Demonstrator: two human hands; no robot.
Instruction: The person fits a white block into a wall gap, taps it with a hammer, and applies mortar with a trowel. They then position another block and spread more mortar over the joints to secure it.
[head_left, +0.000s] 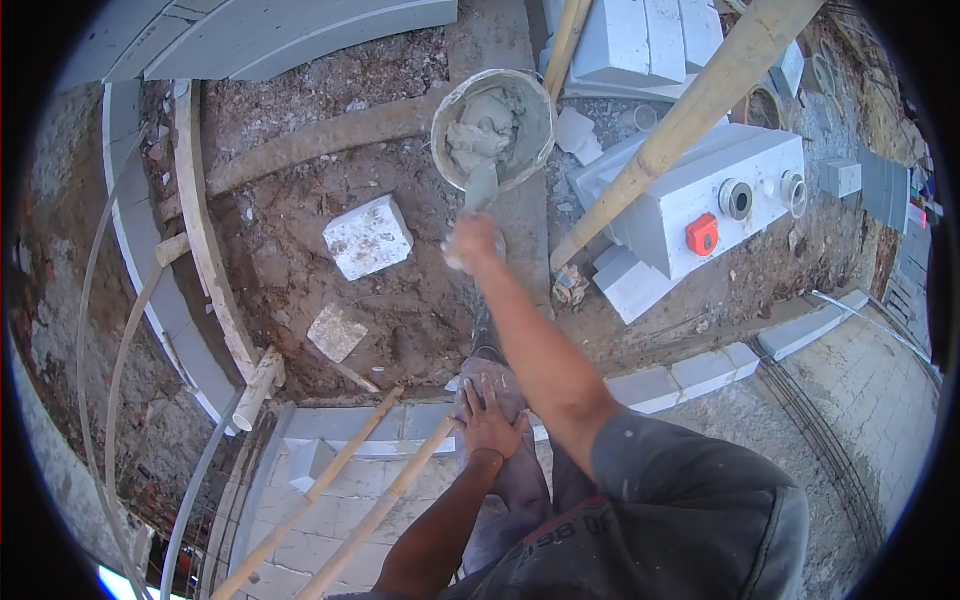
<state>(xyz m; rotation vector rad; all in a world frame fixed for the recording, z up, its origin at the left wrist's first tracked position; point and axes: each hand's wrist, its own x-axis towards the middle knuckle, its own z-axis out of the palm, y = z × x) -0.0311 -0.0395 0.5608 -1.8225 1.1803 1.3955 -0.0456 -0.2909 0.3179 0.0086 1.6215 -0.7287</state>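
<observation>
My right hand point(470, 243) is closed round the handle of a trowel point(482, 187), its arm stretched forward. The grey blade reaches over the near rim of a round bucket point(441, 150) and meets the wet mortar point(487, 125) inside. Mortar is heaped toward the bucket's middle and coats its inner wall. My left hand point(490, 420) lies flat on my bent knee, fingers spread, holding nothing. The trowel's handle is mostly hidden by my fist.
White blocks point(690, 215) are stacked at the right, with a red tape measure point(702, 235) and a cup on top. A bamboo pole point(680, 130) slants across them. Loose block pieces point(368, 237) lie on muddy ground. Low block walls point(690, 375) run along the near and left sides.
</observation>
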